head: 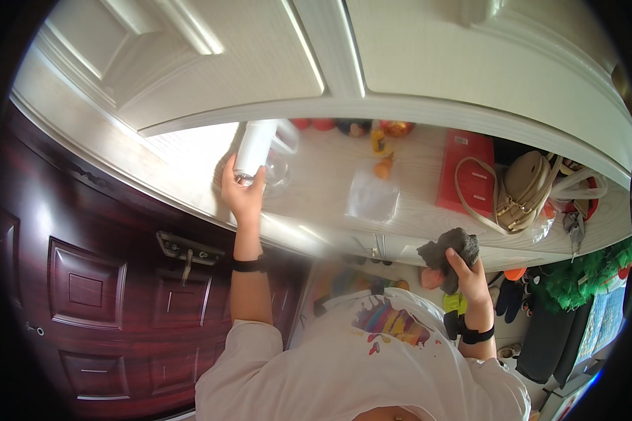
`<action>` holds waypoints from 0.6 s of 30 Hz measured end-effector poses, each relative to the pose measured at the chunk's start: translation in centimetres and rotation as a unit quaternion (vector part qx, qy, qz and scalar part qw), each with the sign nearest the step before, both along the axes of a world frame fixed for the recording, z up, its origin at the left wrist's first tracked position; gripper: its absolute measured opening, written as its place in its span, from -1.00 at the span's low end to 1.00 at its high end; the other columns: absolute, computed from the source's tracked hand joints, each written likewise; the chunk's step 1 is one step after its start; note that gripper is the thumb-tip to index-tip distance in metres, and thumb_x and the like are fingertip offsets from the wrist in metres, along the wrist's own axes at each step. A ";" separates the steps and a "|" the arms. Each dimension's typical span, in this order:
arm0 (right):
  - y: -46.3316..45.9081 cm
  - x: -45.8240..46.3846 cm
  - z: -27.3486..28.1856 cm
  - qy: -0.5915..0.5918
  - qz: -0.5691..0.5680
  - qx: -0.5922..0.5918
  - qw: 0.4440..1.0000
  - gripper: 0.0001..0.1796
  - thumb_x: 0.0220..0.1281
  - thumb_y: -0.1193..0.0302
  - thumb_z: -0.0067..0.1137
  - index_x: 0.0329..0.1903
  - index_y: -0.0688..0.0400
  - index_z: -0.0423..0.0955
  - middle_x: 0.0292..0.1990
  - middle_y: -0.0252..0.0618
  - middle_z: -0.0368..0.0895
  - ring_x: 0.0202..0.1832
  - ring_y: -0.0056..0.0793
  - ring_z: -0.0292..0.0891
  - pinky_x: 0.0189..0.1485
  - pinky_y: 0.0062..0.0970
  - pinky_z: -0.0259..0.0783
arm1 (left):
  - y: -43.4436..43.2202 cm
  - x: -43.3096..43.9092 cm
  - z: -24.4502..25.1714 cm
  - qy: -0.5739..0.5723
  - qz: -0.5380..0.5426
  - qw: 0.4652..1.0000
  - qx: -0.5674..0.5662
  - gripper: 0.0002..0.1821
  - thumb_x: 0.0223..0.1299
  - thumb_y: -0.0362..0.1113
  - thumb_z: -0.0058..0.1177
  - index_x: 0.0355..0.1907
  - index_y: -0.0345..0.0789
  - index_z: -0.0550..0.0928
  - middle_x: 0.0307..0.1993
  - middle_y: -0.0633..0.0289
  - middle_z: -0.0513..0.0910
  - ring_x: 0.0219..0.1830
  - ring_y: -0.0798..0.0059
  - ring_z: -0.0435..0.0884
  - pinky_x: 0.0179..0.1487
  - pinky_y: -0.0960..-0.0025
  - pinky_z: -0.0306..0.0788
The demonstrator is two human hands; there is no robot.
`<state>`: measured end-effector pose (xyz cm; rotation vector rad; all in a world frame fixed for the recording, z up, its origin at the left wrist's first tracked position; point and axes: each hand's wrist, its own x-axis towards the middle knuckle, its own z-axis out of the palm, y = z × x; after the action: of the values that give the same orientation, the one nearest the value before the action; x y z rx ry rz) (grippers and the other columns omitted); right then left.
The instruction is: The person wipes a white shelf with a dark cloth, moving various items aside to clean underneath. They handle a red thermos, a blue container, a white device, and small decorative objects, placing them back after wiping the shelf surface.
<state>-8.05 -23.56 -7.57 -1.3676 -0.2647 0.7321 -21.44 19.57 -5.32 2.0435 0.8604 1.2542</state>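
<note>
My left hand (244,192) is closed around the lower end of a white cylindrical container (257,144) at the left part of a pale wooden shelf (316,194). Beside the container are a translucent plastic handle or jug (287,137) and a clear rounded object (278,171). A crumpled dark grey cloth (455,250) is gripped in my right hand (470,276), in front of the shelf's edge. A clear plastic packet (373,194) lies mid-shelf, with an orange object (383,167) at its top and a small yellow bottle (377,141) behind.
A red box (466,171), a beige handbag (521,192) and keys (574,229) occupy the shelf's right side. White cabinet doors (453,52) overhang it. A dark red panelled door (110,294) stands at left. Shoes (510,300) and green tinsel-like material (584,279) are at lower right.
</note>
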 end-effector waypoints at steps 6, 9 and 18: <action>-0.2 0.0 0.2 -0.021 -0.001 -0.020 1.000 -0.69 0.43 0.26 0.08 0.00 0.25 0.46 -0.31 -0.22 0.67 -0.46 -0.54 0.61 -0.47 -0.59 0.42 | -1.2 -2.9 1.3 -0.109 -0.162 0.973 -0.122 -0.26 0.01 -0.50 0.37 0.29 -0.48 0.38 0.15 0.05 0.52 0.16 0.35 0.53 0.16 0.29 0.52; 0.1 -0.2 0.1 -0.005 0.004 0.000 1.000 -0.70 0.43 0.27 0.07 -0.01 0.26 0.46 -0.32 -0.22 0.67 -0.46 -0.53 0.61 -0.47 -0.59 0.42 | -1.3 -3.5 1.1 -0.086 -0.231 0.953 -0.175 -0.24 0.02 -0.47 0.35 0.32 -0.47 0.35 0.20 0.02 0.49 0.23 0.33 0.48 0.30 0.27 0.35; 0.6 -0.4 -0.1 -0.018 0.026 0.011 0.999 -0.73 0.43 0.31 0.06 -0.03 0.26 0.46 -0.34 -0.23 0.67 -0.46 -0.55 0.59 -0.47 -0.59 0.42 | 4.1 1.2 1.5 -0.136 -0.354 0.885 -0.269 -0.41 -0.17 -0.75 -0.10 0.04 -0.36 0.52 0.21 0.06 0.47 0.18 0.31 0.49 0.19 0.34 0.42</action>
<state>-8.44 -22.93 -7.65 -1.3579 -0.3365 0.7453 -20.28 23.64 -3.80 1.4633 0.2276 0.7427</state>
